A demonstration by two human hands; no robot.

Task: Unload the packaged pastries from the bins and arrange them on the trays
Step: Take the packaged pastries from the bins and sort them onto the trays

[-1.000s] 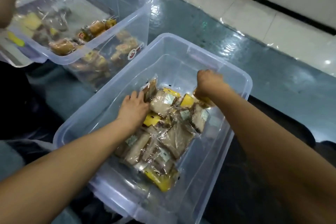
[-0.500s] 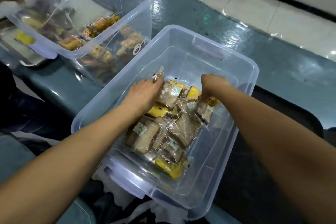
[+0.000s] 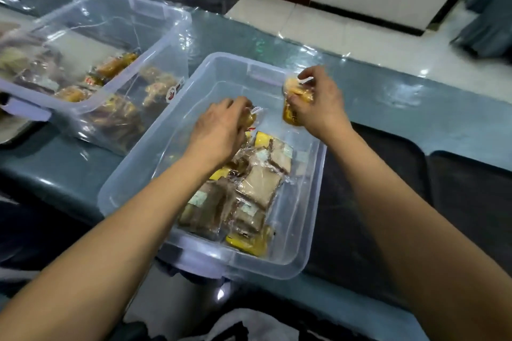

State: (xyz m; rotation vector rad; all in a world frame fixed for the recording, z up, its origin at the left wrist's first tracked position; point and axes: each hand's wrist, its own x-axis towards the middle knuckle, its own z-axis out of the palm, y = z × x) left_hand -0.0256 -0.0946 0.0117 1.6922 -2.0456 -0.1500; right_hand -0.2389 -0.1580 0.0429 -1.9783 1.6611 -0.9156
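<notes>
A clear plastic bin (image 3: pixel 307 232) stands in front of me with several wrapped brown and yellow pastries (image 3: pixel 257 191) piled on its floor. My right hand (image 3: pixel 318 102) holds orange-yellow wrapped pastries (image 3: pixel 293 99) lifted above the bin's far right corner. My left hand (image 3: pixel 219 130) grips a small wrapped golden pastry (image 3: pixel 250 116) over the middle of the bin, above the pile. A second clear bin (image 3: pixel 116 97) at the left holds more golden packaged pastries (image 3: pixel 110 69).
Dark trays (image 3: pixel 388 174) lie on the counter right of my bin, with another dark tray (image 3: pixel 471 188) further right. A metal tray edge (image 3: pixel 16 130) shows at far left under the second bin. Another person's hand (image 3: pixel 11 33) reaches into that bin, blurred.
Both hands have risen out of the pile, each holding a wrapped pastry. The right hand moved up toward the bin's far right corner. The view tilted up.
</notes>
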